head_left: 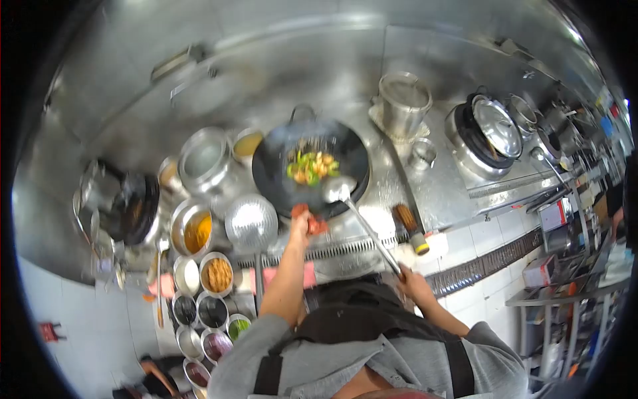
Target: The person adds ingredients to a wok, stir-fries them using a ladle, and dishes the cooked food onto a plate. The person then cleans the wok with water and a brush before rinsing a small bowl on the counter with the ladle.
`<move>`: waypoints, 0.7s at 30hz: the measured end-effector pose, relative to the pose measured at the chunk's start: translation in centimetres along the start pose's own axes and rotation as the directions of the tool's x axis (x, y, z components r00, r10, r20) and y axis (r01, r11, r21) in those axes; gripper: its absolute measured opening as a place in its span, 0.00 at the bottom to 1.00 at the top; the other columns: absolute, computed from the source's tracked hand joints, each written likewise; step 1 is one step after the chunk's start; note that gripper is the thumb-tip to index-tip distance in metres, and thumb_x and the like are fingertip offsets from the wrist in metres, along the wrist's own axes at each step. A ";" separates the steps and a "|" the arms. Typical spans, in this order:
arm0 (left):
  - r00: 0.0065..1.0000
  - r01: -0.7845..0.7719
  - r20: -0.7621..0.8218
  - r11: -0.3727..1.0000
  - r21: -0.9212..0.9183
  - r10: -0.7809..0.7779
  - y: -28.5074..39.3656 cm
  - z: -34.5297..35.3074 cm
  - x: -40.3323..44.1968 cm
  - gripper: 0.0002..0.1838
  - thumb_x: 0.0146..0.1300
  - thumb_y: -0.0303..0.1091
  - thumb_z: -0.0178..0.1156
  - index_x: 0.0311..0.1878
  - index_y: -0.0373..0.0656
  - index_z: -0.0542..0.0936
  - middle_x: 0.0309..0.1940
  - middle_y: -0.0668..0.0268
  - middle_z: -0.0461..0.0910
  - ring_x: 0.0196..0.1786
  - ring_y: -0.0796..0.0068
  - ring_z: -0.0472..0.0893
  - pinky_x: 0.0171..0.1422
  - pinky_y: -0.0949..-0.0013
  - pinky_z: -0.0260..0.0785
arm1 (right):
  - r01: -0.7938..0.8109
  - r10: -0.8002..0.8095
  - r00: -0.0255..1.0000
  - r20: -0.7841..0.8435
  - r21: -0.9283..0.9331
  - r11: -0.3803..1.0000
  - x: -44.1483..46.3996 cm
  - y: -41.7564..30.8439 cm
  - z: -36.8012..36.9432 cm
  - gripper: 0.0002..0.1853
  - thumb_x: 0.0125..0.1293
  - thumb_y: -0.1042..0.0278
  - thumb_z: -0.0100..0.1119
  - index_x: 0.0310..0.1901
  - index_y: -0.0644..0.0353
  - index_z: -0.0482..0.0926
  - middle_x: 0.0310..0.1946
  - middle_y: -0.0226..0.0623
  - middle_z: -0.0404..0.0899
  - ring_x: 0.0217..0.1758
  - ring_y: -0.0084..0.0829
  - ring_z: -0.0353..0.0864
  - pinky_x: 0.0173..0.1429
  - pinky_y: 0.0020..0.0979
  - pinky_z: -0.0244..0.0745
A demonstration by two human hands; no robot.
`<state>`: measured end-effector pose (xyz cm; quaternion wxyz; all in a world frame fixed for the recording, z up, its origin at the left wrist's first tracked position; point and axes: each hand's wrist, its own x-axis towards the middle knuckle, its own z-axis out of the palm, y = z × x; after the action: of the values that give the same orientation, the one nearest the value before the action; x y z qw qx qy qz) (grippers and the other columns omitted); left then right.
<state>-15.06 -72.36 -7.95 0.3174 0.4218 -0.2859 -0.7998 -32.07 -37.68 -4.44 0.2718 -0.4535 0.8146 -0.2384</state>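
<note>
Green and light-brown food pieces (312, 167) lie in a black wok (271, 163) on the steel stove. With a red cloth (318, 227) between hand and metal, my left hand (300, 223) grips the wok's near edge. My right hand (413, 286) is closed round the handle end of a long metal ladle (371, 233). The ladle's bowl rests over the wok's right side, beside the food. Steam or glare blurs part of the wok's inside.
A perforated strainer (251, 221) and several bowls of ingredients (216, 274) stand at the left. A lidded pot (497, 130), a tall steel pot (404, 100) and a brush (405, 218) are to the right. Another person's arm (158, 376) shows at the lower left.
</note>
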 end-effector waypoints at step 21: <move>0.999 0.029 0.021 0.998 0.059 -0.030 0.9 -1.1 -0.3 0.05 0.60 0.26 0.47 0.29 0.40 0.70 0.13 0.66 0.65 0.13 0.71 0.65 0.16 0.66 0.56 | -0.105 0.114 0.987 0.113 -0.086 0.991 0.0 2.7 3.0 0.16 0.58 0.61 0.58 0.43 0.63 0.74 0.37 0.57 0.80 0.44 0.56 0.79 0.50 0.50 0.73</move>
<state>-13.77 -72.97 -7.67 0.2898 0.4263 -0.3065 -0.8002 -31.74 -36.79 -8.35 0.3138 -0.4319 0.8297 -0.1632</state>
